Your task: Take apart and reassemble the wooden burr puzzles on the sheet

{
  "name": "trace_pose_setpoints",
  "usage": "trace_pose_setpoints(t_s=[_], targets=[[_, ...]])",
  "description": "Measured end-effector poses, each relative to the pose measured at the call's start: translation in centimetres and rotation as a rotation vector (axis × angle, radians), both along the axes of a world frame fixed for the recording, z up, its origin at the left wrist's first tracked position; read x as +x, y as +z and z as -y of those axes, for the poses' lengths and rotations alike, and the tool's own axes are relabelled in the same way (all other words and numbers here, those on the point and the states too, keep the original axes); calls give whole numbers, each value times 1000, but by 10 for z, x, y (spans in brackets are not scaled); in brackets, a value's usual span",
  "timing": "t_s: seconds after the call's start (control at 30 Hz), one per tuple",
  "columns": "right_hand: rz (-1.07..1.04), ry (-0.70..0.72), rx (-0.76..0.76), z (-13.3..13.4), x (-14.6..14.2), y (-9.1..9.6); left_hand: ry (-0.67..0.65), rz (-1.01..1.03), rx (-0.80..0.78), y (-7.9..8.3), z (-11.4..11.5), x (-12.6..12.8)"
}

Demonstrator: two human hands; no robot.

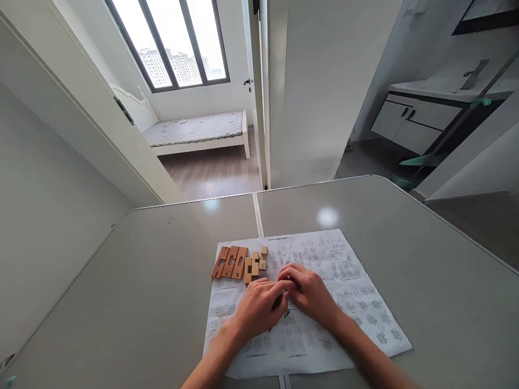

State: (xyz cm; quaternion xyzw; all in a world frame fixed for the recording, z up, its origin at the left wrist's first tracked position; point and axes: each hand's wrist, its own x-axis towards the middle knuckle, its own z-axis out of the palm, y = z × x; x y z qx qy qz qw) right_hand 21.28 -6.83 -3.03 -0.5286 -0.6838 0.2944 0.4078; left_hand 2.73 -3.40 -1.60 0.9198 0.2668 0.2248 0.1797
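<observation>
My left hand (261, 304) and my right hand (310, 292) meet over the printed paper sheet (344, 316), fingers curled and fingertips close together. Whatever is between the fingers, if anything, is hidden. Just beyond my left hand lie three flat reddish-brown wooden puzzle pieces (228, 268) with cut-out slots and dark numbers, side by side. To their right are lighter notched wooden blocks (255, 266), one partly behind my left fingers. Two small wooden cubes (264, 251) sit beside these blocks, at the right end of the group.
The sheet carries rows of small diagrams and lies creased on a grey table (162, 292) with a seam down its middle. Beyond the table are a doorway, a bed (198, 129) by a window, and a washbasin cabinet (417, 119) at right.
</observation>
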Motion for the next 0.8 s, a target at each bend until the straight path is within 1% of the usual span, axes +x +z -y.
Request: trace_pose_setpoints(t_s=[0.2,0.8], targets=[[-3,5,-9,1,-1,2,8,-8,3,-1,1,0],[-2,4,-14,1,0,-1,3,-8,9,-1,0,0]])
